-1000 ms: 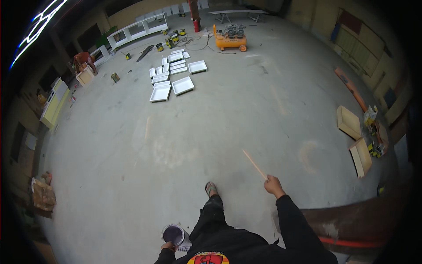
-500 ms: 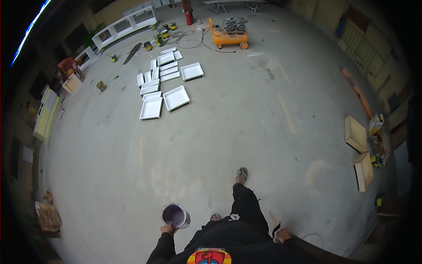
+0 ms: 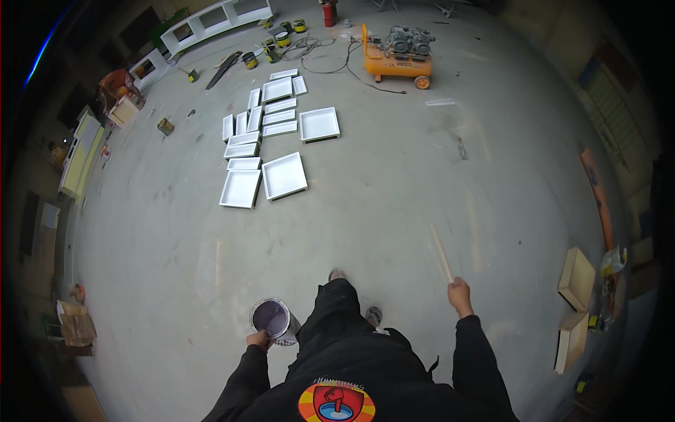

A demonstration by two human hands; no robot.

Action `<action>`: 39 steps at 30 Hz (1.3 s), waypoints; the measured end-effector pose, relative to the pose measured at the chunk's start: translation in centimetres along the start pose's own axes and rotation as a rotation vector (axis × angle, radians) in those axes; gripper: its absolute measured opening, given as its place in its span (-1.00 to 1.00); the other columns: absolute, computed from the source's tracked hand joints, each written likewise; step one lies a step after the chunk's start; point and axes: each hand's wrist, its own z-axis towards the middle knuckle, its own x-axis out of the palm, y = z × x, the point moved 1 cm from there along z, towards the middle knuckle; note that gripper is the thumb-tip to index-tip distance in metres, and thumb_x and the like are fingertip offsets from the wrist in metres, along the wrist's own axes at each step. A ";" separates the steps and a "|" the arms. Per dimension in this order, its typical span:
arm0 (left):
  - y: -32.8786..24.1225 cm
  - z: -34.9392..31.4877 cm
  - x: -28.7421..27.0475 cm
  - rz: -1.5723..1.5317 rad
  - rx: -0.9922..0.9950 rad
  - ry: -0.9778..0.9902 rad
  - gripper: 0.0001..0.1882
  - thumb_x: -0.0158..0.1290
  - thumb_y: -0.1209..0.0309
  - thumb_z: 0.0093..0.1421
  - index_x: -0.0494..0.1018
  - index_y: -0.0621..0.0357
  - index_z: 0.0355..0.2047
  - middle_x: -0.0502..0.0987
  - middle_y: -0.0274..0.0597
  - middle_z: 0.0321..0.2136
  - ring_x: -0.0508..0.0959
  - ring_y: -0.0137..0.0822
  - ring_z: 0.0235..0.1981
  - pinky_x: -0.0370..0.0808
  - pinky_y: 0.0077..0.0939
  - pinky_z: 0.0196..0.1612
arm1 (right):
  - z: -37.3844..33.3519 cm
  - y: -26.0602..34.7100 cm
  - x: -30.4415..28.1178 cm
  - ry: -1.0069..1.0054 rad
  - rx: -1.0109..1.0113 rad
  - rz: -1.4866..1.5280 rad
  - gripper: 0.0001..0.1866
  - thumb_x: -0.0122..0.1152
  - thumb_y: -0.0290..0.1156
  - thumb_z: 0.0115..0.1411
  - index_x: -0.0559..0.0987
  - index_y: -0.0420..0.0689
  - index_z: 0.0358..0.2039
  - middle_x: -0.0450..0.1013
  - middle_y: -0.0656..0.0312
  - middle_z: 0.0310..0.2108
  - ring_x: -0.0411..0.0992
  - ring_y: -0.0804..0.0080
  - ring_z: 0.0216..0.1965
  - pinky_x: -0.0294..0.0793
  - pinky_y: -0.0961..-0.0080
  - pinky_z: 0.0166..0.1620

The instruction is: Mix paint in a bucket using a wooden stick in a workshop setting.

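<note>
My left hand (image 3: 259, 340) is closed on the near rim of an open paint can (image 3: 285, 332). Greyish-purple paint (image 3: 270, 318) shows inside, and the can is held out in front of me on the left. To the right, my right hand (image 3: 460, 297) wraps round the lower end of a thin, pale wooden stick (image 3: 441, 254), which points forward and slightly left. Ahead on the floor lies a cluster of white drawer boxes (image 3: 285, 176), the nearest ones beyond the can.
An orange air compressor (image 3: 399, 66) stands far ahead, with a hose (image 3: 344, 69) trailing left towards several paint cans (image 3: 283, 40). A white cabinet frame (image 3: 211, 24) is at the back left. Unpainted wooden boxes (image 3: 576, 280) lie at the right, and a person (image 3: 114, 88) is at the far left.
I have stepped forward, so the drawers appear nearer. My right hand has swung up and forward with the stick. The paint can stays in my left hand.
</note>
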 end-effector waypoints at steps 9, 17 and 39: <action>-11.5 8.3 18.2 1.756 0.693 0.467 -0.89 -0.04 0.55 0.08 0.43 0.37 -0.41 0.52 -0.02 -0.52 0.61 -0.18 -0.42 0.63 -0.38 -0.50 | 17.8 4.8 0.4 0.317 0.143 -0.118 -0.70 0.00 -0.40 0.13 0.53 -0.33 -0.22 0.49 -0.07 -0.42 0.49 0.09 -0.41 0.47 0.33 -0.33; -22.5 18.0 27.6 0.817 0.513 0.270 -0.85 -0.03 0.54 0.07 0.40 0.47 -0.43 0.53 -0.01 -0.51 0.61 -0.15 -0.54 0.63 -0.39 -0.57 | 20.5 9.3 0.8 0.669 0.546 0.053 -0.84 0.07 -0.42 0.07 0.56 -0.22 -0.49 0.41 0.11 -0.65 0.46 0.24 -0.64 0.41 0.30 -0.59; -55.4 7.5 64.8 -0.060 -0.188 -0.002 -0.80 -0.05 0.59 0.06 0.36 0.51 -0.30 0.49 0.09 -0.41 0.59 -0.04 -0.48 0.60 -0.36 -0.59 | 91.7 40.5 2.2 0.292 -0.068 0.232 -0.74 0.11 -0.34 0.17 0.43 -0.28 -0.24 0.45 -0.03 -0.50 0.43 0.29 -0.56 0.40 0.36 -0.49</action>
